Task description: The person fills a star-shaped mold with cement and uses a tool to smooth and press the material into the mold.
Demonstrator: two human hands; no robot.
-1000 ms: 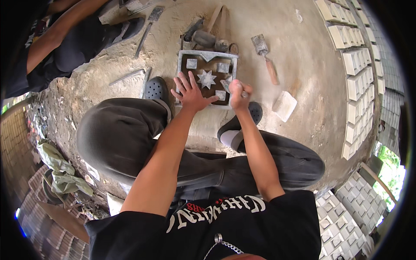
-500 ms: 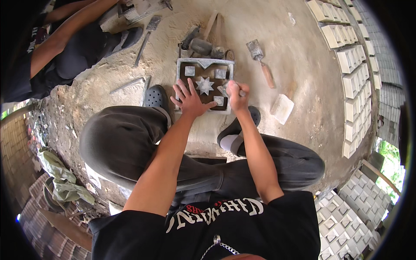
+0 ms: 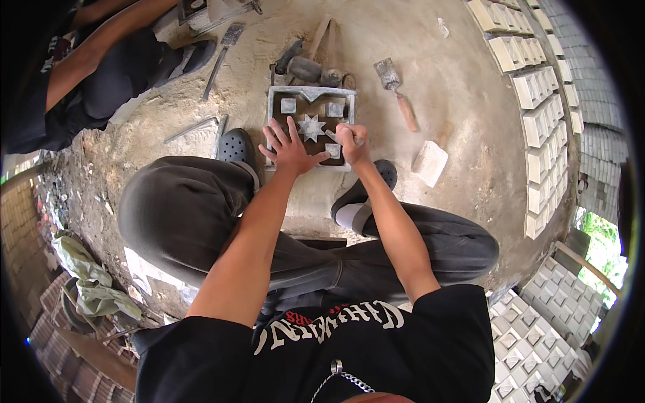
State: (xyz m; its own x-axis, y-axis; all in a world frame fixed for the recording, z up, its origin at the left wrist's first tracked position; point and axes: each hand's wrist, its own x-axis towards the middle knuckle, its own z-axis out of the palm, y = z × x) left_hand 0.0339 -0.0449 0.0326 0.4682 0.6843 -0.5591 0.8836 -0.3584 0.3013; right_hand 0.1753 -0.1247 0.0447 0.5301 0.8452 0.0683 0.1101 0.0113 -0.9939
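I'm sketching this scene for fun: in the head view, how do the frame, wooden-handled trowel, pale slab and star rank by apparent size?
1. Frame: largest.
2. Wooden-handled trowel and pale slab: too close to rank; the trowel looks longer, the slab broader.
3. Star: smallest.

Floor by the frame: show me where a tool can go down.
Bare floor: between the trowel and block rows; rougher, between the long scraper and frame. Crowded: the frame itself, with left hand and right hand over its near half, mallets beyond.
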